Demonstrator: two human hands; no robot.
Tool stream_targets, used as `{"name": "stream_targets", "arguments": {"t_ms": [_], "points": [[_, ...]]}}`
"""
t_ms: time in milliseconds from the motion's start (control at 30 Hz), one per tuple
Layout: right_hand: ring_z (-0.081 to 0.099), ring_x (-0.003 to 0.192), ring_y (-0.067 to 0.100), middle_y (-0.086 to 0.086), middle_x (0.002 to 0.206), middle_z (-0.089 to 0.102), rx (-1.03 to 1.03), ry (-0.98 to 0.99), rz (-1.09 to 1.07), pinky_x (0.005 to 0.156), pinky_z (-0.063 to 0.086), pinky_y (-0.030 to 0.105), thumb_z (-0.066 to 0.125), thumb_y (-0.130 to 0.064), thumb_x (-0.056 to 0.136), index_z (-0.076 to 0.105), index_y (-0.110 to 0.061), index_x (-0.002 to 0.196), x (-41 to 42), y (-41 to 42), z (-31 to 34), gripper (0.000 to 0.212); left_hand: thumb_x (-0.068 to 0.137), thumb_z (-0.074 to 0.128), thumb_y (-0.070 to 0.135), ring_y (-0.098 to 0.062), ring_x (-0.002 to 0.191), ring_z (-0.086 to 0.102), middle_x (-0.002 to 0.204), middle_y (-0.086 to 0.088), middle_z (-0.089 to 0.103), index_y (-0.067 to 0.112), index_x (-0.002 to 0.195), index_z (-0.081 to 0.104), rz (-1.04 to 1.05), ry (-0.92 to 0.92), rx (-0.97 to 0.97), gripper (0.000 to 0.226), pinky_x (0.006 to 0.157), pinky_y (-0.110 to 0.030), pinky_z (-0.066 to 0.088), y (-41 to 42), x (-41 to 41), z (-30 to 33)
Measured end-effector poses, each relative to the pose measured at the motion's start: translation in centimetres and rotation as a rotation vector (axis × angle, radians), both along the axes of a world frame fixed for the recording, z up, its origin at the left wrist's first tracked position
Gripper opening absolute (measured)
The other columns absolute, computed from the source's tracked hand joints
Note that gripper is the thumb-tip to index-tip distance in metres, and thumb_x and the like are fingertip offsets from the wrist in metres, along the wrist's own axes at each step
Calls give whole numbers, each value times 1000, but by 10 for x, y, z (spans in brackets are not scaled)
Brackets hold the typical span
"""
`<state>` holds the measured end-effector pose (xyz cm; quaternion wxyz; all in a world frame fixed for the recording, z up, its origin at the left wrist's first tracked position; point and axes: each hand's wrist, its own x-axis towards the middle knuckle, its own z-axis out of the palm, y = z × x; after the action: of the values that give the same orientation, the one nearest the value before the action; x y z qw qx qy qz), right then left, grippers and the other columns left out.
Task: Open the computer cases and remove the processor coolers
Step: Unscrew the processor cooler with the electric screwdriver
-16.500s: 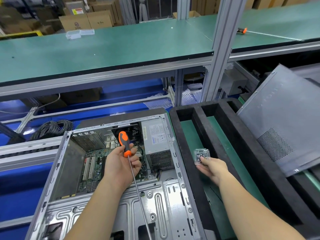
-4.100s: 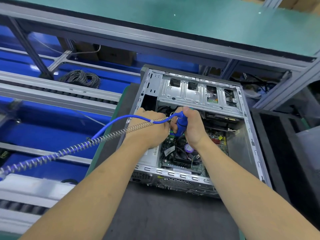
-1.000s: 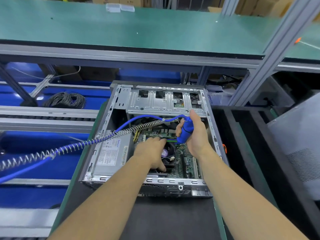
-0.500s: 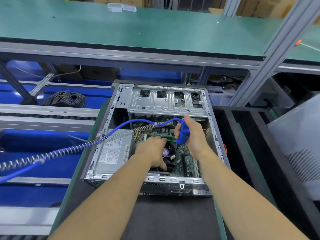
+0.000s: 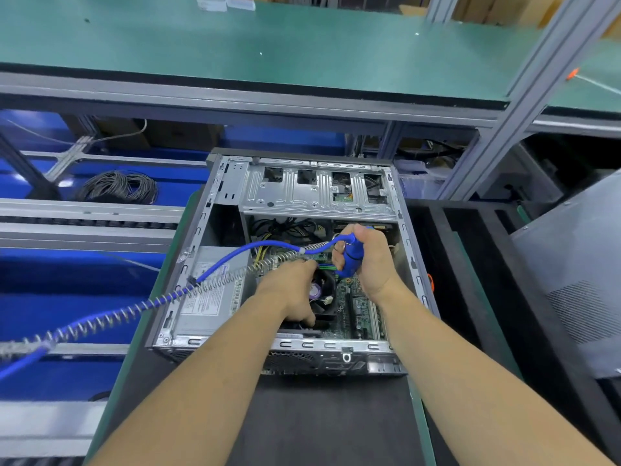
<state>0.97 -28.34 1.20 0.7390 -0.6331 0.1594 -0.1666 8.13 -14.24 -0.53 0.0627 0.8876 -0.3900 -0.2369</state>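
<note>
In the head view, one open computer case (image 5: 292, 264) is seen lying on its side on a dark mat (image 5: 319, 422), near the mat's far edge, with its side panel off and its inside exposed. One processor cooler (image 5: 324, 292), a black fan with a purple label at its hub, is seated on the green motherboard (image 5: 361, 309) towards the near edge of the case. One grey power supply (image 5: 211, 294) is fixed in the near left corner of the case, and one silver drive cage (image 5: 319, 193) spans its far edge.

The left hand (image 5: 290, 292) is laid over the left side of the cooler, its fingers curled down around the fan's edge. The right hand (image 5: 368, 260) is wrapped tightly around one blue powered screwdriver (image 5: 351, 255), held upright just beyond the cooler; its tip is hidden. One blue hose (image 5: 235, 260) and one coiled cable (image 5: 141, 307) are led from the tool's top across the power supply and off the left side.

One coil of black wire (image 5: 119, 186) is seen on the blue surface at far left. One grey perforated panel (image 5: 578, 274) is leaned at the right.
</note>
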Motion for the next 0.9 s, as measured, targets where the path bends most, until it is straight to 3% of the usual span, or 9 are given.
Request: {"name": "stream_targets", "arguments": {"t_ms": [300, 500, 667, 900], "points": [[45, 46, 21, 6, 52, 53, 36, -10, -49, 56, 41, 29, 54, -50, 69, 59, -26, 55, 0, -1, 1, 29, 56, 95, 40, -24, 122, 53, 133, 2, 55, 21, 134, 43, 2, -22, 21, 95, 90, -49, 54, 2, -2, 2], [49, 54, 22, 4, 57, 57, 7, -4, 47, 62, 47, 31, 53, -67, 79, 63, -27, 56, -13, 5, 15, 47, 56, 91, 46, -24, 118, 55, 128, 2, 56, 23, 128, 46, -35, -86, 41, 88, 84, -43, 54, 2, -1, 0], [47, 55, 24, 10, 57, 55, 116, 77, 115, 70, 43, 39, 48, -61, 87, 62, -18, 60, -27, 8, 13, 53, 57, 91, 47, -25, 122, 50, 128, 2, 53, 23, 129, 51, -48, -84, 38, 85, 94, -46, 52, 2, 0, 0], [49, 56, 25, 12, 59, 56, 79, 150, 123, 70, 45, 38, 56, -66, 79, 61, -15, 63, -26, 11, 8, 53, 59, 90, 48, -25, 119, 55, 127, 4, 57, 25, 131, 49, -40, -69, 45, 86, 93, -45, 52, 1, 0, -2]]}}
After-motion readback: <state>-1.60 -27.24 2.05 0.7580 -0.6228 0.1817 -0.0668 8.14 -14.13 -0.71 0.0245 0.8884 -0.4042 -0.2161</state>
